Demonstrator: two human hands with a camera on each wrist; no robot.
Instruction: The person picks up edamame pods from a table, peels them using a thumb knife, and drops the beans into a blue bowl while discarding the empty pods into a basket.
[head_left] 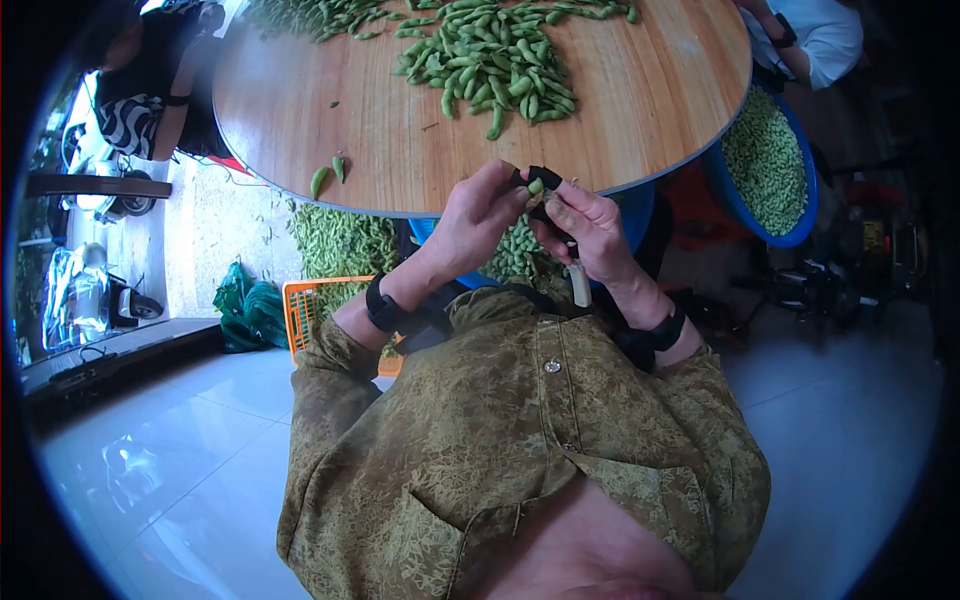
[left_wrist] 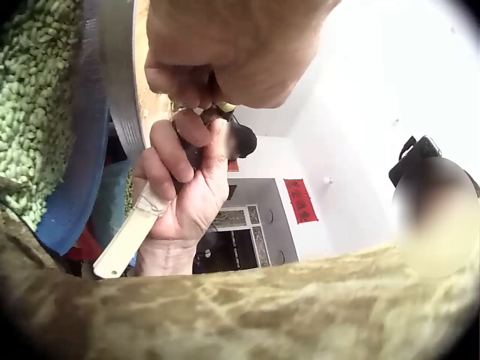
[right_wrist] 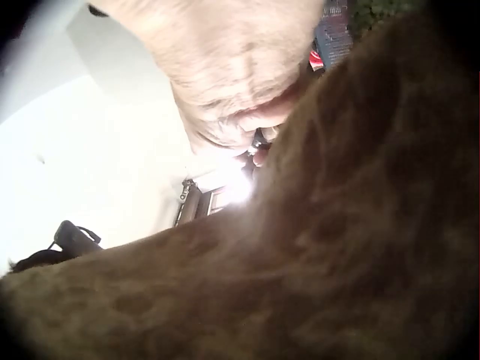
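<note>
Over the near table edge, my left hand (head_left: pixel 478 222) pinches a small green pod (head_left: pixel 537 187) between thumb and fingers. Facing it, my right hand (head_left: pixel 597 238) has its fingertips at the same pod and its lower fingers curled round a tool with a pale flat handle (head_left: pixel 580 285). The left wrist view shows the right hand (left_wrist: pixel 187 176) gripping that handle (left_wrist: pixel 129 238), just below the left hand (left_wrist: pixel 232 49); the tool's working end is hidden. In the right wrist view the back of the right hand (right_wrist: pixel 232 67) covers the fingers.
Unshelled pods (head_left: pixel 490 65) lie heaped on the round wooden table (head_left: pixel 640 100), two more near its left edge. A blue tub of shelled beans (head_left: pixel 765 165) stands right. Below left are an orange basket (head_left: pixel 298 320) and green bags (head_left: pixel 250 308). People sit at both sides.
</note>
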